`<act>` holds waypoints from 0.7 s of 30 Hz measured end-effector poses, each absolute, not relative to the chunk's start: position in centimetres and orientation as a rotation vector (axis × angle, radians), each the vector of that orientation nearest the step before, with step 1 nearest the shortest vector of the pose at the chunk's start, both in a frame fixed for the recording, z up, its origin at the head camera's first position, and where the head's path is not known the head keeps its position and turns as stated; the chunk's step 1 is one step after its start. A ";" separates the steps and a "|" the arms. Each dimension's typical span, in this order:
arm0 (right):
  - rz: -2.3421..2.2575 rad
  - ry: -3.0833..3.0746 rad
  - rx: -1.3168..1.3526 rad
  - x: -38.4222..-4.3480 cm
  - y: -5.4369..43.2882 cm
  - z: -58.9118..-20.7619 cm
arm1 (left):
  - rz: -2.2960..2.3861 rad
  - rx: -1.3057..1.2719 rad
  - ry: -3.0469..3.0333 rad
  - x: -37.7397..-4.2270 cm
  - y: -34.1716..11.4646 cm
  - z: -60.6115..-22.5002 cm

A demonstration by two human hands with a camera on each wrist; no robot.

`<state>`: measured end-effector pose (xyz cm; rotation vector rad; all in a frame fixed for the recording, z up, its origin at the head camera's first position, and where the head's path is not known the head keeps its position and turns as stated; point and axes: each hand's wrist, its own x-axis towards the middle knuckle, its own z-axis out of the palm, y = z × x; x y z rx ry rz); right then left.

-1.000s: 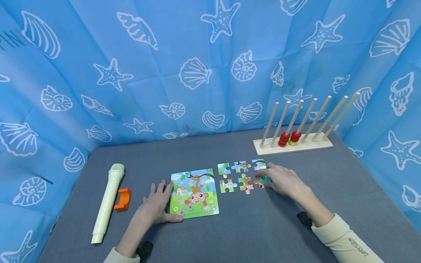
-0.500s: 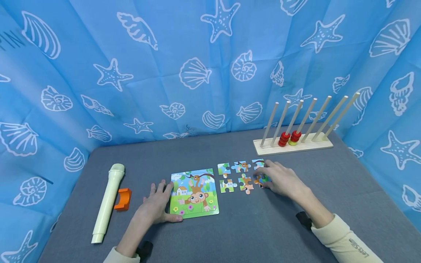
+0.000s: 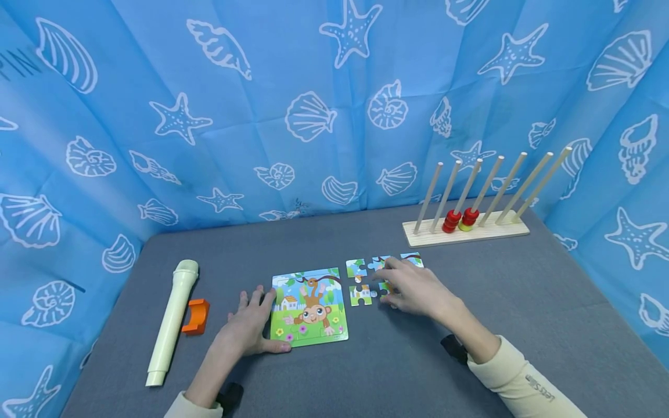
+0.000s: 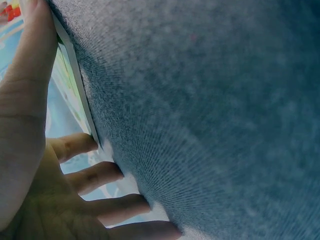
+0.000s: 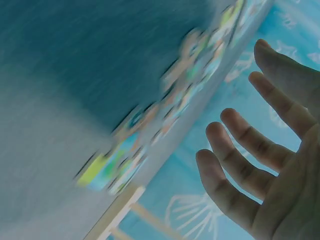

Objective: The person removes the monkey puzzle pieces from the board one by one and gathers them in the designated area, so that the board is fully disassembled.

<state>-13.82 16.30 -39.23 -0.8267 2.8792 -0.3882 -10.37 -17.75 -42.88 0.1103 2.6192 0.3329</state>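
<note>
A puzzle board (image 3: 313, 307) printed with a monkey lies flat on the grey table. My left hand (image 3: 240, 331) rests at its near left corner, thumb along the near edge and fingers spread by the left edge. Thumb and straight fingertips also show at the board in the left wrist view. To the board's right lie two rows of loose jigsaw pieces (image 3: 360, 295). My right hand (image 3: 420, 290) hovers over these, covering some of them in the head view. In the right wrist view its fingers are loosely bent and apart, with nothing between them, and the pieces look blurred.
At the left lie a cream toy microphone (image 3: 175, 319) and an orange arch block (image 3: 195, 317). A wooden peg stand (image 3: 496, 229) with red rings and a yellow-green one stands at the back right. Behind the table hangs a blue curtain (image 3: 292, 162) with seashells.
My right hand has moved left over the jigsaw pieces, away from the rightmost column and toward the board. The left hand and the board stay where they were.
</note>
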 end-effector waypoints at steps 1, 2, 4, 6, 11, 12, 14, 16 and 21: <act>-0.397 2.871 -0.842 -13.8 15.8 -39.2 | 0.333 0.112 2.620 -10.4 -17.8 -42.9; -0.400 2.866 -0.858 -13.7 15.3 -39.2 | 0.334 0.111 2.619 -10.3 -17.8 -42.9; -0.412 2.856 -0.894 -13.5 14.3 -39.0 | 0.333 0.112 2.620 -10.4 -17.7 -42.9; -0.426 2.839 -0.931 -13.3 13.2 -38.9 | 0.332 0.113 2.620 -10.3 -17.7 -42.8; -0.472 2.792 -1.023 -12.8 10.8 -38.7 | 0.323 0.111 2.616 -10.3 -17.7 -42.8; -0.485 2.778 -1.038 -12.7 10.4 -38.7 | 0.319 0.110 2.614 -10.3 -17.7 -42.8; -0.497 2.753 -1.054 -12.6 9.5 -38.8 | 0.312 0.110 2.613 -10.4 -17.7 -42.8; -0.509 2.731 -1.068 -12.4 8.6 -38.9 | 0.304 0.112 2.613 -10.4 -17.7 -42.8; -0.517 2.696 -1.123 -12.0 6.7 -39.2 | 0.286 0.128 2.619 -10.4 -17.7 -42.9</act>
